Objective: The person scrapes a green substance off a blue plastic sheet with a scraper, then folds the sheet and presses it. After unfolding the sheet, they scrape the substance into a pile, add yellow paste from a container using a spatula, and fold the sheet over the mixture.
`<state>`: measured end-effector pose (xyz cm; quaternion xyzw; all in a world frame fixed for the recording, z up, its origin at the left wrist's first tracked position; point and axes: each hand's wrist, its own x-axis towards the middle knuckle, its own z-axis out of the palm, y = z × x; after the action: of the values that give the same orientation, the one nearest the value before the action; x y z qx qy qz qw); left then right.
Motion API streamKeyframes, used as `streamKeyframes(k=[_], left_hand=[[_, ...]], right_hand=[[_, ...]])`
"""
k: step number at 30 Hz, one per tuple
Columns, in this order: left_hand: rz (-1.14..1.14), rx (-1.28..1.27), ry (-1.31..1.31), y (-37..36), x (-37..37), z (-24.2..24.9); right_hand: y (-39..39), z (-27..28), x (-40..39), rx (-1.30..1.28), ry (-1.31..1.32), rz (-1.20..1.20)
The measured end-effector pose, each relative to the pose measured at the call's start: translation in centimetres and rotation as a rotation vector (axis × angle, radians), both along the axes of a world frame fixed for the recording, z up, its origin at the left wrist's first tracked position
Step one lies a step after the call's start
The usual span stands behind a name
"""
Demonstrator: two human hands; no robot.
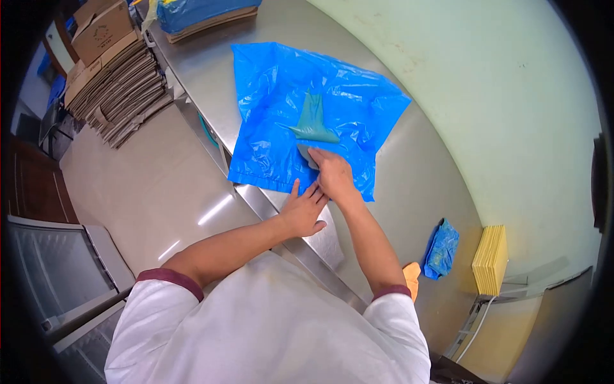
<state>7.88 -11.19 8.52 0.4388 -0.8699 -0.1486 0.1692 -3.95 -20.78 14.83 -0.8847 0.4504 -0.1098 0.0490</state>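
A blue plastic bag lies spread and wrinkled on the steel table. Near its middle is a green patch, roughly triangular. Over the bag, just below that patch, my right hand is closed on a flat grey piece, whose kind I cannot make out. My left hand rests at the bag's near edge with fingers stretched out, its fingertips close to the right hand. Nothing shows in the left hand.
To the right lie a crumpled blue packet, an orange cloth-like item and a yellow stack by the wall. A blue-covered stack sits at the far end. Flattened cardboard boxes are piled beyond the table's left edge.
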Motion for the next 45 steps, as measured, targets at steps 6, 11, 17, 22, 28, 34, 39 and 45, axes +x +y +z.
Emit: streamKeyframes(k=[6,11,17,22,28,34,39,45], left_hand=[[-0.259,0.266,0.038,-4.2,3.4,1.5],[-0.26,0.223,-0.052,-4.3,3.4,0.8],[-0.327,0.097,0.014,-5.0,3.2,-1.1],[-0.34,0.008,0.113,-4.9,3.1,-1.3],[-0.434,0.359,-0.052,-9.3,6.0,1.8],[-0.348,-0.139,-0.11,-9.7,6.2,-2.6],[-0.344,-0.12,-0.14,-9.7,5.9,-2.6],[-0.364,-0.19,-0.218,-9.8,6.0,-1.9]], right_hand=[[3.1,2.2,2.0,0.215,0.117,-0.031],[2.9,0.0,2.8,0.116,0.078,-0.095],[-1.5,-4.1,4.0,-0.123,-0.002,-0.09],[-1.7,-3.5,4.5,-0.253,-0.011,-0.053],[-0.7,1.9,6.6,0.23,0.12,-0.142],[-1.9,-4.2,9.6,-0.127,0.223,-0.229],[-3.6,-6.0,12.4,-0.171,0.216,-0.372],[-6.2,-7.0,14.9,-0.22,0.174,-0.467]])
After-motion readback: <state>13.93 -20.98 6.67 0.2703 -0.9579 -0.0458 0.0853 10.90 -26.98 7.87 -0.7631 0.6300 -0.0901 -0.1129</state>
